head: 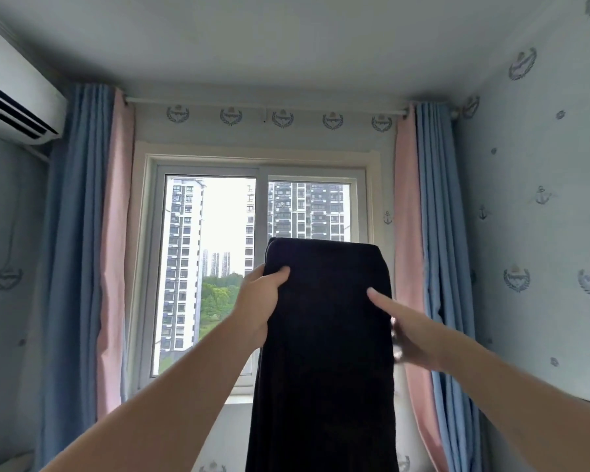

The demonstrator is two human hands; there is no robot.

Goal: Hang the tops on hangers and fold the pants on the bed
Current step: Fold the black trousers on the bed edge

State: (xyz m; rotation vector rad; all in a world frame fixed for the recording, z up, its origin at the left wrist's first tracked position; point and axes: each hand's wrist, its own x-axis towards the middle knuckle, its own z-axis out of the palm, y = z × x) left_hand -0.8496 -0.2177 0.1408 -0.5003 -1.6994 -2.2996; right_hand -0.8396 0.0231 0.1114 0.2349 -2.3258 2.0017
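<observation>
A long black garment (324,352) hangs straight down in front of me, held up at chest height before the window. My left hand (258,301) grips its upper left edge, thumb lying over the front of the cloth. My right hand (406,330) is at the upper right edge, thumb stretched across the front and the other fingers hidden behind the fabric. The lower end of the garment runs out of the bottom of the frame. I cannot tell whether it is pants or a top. No hanger and no bed are in view.
A sliding window (259,267) faces me, flanked by pink and blue curtains (82,250) on both sides. An air conditioner (14,93) sits high on the left wall. Patterned wallpaper covers the right wall (532,216).
</observation>
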